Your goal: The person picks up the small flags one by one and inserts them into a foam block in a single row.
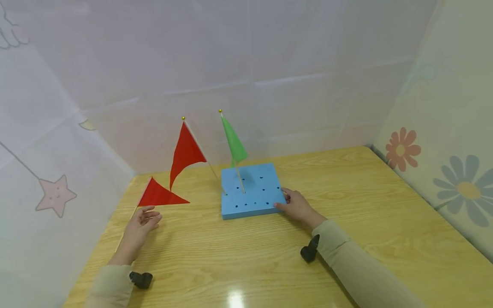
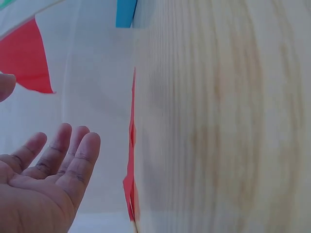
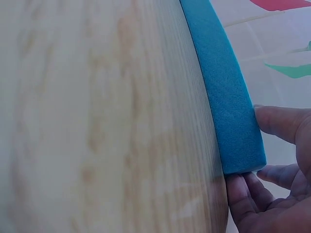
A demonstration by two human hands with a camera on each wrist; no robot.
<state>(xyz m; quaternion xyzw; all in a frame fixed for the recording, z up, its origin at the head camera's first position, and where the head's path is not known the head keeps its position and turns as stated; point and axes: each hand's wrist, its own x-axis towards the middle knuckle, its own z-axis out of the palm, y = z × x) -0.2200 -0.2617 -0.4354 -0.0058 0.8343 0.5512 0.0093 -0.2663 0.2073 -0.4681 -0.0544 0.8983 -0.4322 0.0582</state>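
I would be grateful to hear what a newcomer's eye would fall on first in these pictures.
Probably the raised red flag and the green flag, both leaning left in the head view from holes in the blue board. Next might come the second red flag, lying on the table near the left grip, while the right grip holds the board's right side.

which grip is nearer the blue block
Right. The right grip holds the block at its right edge; the left grip is off to the block's left, apart from it, near the red flag lying on the table.
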